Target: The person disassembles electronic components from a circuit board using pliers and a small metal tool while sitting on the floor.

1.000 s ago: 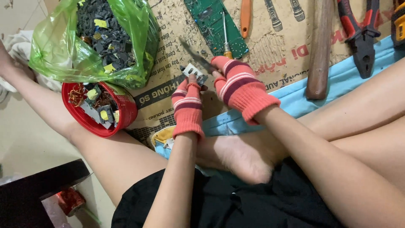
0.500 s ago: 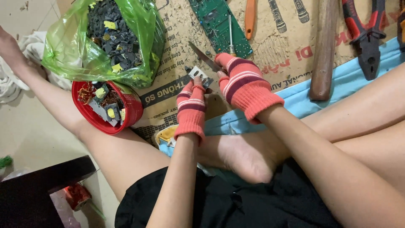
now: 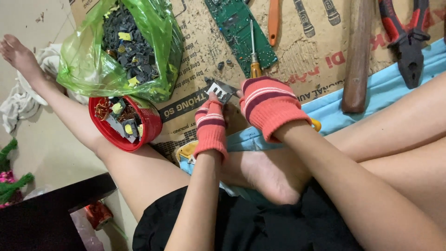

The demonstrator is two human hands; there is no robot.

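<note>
1. Left hand (image 3: 211, 128), in a red striped glove, is pinching a small grey-white part (image 3: 219, 89) at the fingertips, closed on it, holding it up off the cardboard (image 3: 302, 56), likely to steady it for the tool.
2. Right hand (image 3: 268, 106), same kind of glove, is closing around a thin blade-like tool (image 3: 227, 85) whose dark tip is touching the part; exactly how the fingers grip it is hidden by the glove.
3. Both hands are meeting just above the person's tucked foot (image 3: 260, 176), close to the body, probably for control while prying.
4. Red bowl (image 3: 151, 123) of small components is sitting just left of the left hand, within easy drop reach.
5. Green bag (image 3: 83, 69) of dark scrap pieces is lying beyond the bowl, up and left of the hands, open at the top.
6. Circuit board (image 3: 234, 28) with a screwdriver (image 3: 254, 65) across it is lying just ahead of the right hand.
7. Wooden handle (image 3: 357, 60) and pliers (image 3: 409, 42) are lying to the right of the right hand, spread out for grabbing.
8. Surface: flattened cardboard on the floor, a blue mat (image 3: 371, 93) under the legs.
9. Room: pale floor, a white cloth (image 3: 18, 107) far left, a dark furniture edge (image 3: 42, 218) near the left elbow.
</note>
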